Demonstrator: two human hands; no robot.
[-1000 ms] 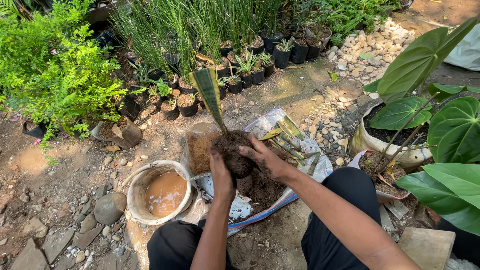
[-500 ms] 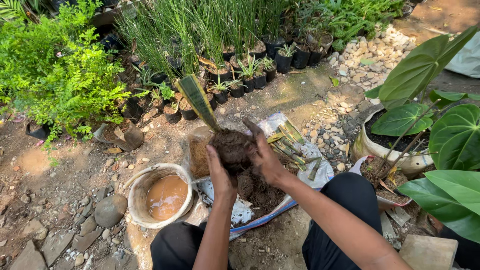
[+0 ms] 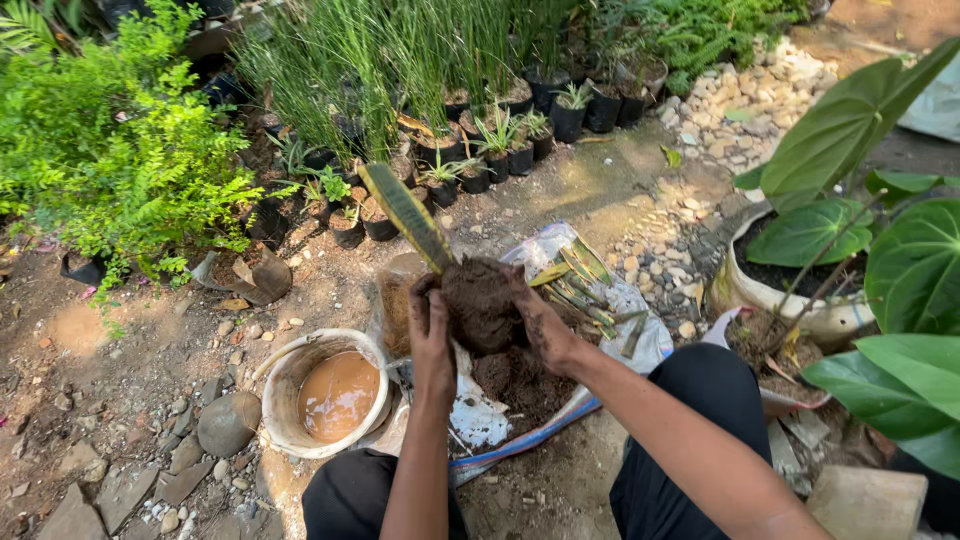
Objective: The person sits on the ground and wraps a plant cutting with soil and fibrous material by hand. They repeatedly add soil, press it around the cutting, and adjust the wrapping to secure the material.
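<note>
Both my hands are pressed around a dark ball of soil point(image 3: 481, 300) at the base of a plant cutting. My left hand point(image 3: 430, 335) cups its left side and my right hand point(image 3: 545, 325) cups its right side. A long green leaf with yellow edges point(image 3: 405, 212) sticks up and to the left out of the soil ball. Below the hands, loose dark soil point(image 3: 525, 380) lies heaped on a plastic sack point(image 3: 645, 345) spread on the ground. More green and yellow leaf cuttings point(image 3: 580, 275) lie on the sack behind my right hand.
A round bucket of muddy water point(image 3: 335, 392) stands left of my knees, a grey stone point(image 3: 228, 424) beside it. Rows of small black pots with seedlings point(image 3: 480, 165) line the back. A large-leaved potted plant point(image 3: 850, 230) stands at the right, a green bush point(image 3: 110, 160) at the left.
The leaf has tilted further to the left while both hands keep squeezing the soil ball. The hands have stayed over the sack.
</note>
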